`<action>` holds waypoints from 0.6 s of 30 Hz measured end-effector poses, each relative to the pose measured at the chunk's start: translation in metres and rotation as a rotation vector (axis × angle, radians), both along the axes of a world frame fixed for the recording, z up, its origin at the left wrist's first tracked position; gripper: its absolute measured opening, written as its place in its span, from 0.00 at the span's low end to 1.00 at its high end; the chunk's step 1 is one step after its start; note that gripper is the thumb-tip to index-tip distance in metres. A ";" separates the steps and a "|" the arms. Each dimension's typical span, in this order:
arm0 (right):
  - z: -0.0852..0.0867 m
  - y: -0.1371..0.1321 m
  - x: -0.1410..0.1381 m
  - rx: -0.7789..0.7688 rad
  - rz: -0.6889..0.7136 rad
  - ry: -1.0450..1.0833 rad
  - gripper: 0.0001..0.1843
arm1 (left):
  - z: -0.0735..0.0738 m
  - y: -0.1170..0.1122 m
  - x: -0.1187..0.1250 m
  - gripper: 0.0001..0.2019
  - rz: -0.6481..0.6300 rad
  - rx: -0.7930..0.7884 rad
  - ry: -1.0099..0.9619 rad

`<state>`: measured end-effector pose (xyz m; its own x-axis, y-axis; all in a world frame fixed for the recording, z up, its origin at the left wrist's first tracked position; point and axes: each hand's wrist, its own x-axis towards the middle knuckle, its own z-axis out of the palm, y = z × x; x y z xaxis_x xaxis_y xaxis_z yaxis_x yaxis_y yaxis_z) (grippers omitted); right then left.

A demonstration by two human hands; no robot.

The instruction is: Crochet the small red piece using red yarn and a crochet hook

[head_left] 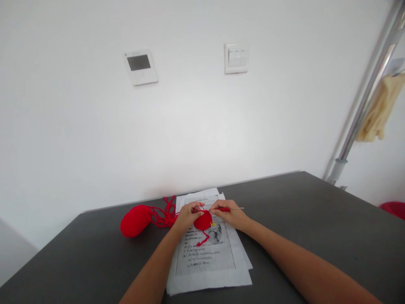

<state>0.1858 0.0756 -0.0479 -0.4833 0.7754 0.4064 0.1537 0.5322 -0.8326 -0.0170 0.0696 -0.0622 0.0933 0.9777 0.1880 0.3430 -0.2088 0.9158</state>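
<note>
Between my hands is a round red crochet piece with a loose yarn tail hanging below it. My left hand pinches its left edge, and a strand of red yarn runs up over the fingers. My right hand grips a crochet hook with a red handle; its metal end sticks out to the right, and the other end meets the top of the piece. A small yellow stitch marker sits at the piece's right edge. The hook's tip is too small to make out.
Printed sheets of paper lie under my hands on the dark table. A ball of red yarn rests at the left, with loose loops trailing toward my left hand. Behind the table stands a white wall; a metal pole rises at right.
</note>
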 end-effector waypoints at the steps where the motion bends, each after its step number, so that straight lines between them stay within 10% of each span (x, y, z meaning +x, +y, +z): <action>1: 0.001 0.001 0.001 -0.012 0.005 0.004 0.06 | 0.000 0.000 0.000 0.11 -0.010 -0.001 0.002; 10: -0.003 0.004 -0.004 -0.395 0.136 0.311 0.14 | 0.004 -0.006 -0.001 0.14 -0.069 -0.194 -0.189; 18: -0.004 -0.003 -0.006 -0.082 0.094 0.205 0.13 | 0.009 -0.015 -0.001 0.15 -0.173 -0.401 -0.357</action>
<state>0.1794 0.0731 -0.0519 -0.4686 0.7656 0.4407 -0.0702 0.4650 -0.8825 -0.0180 0.0542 -0.0529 0.2575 0.9551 -0.1463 -0.0112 0.1543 0.9880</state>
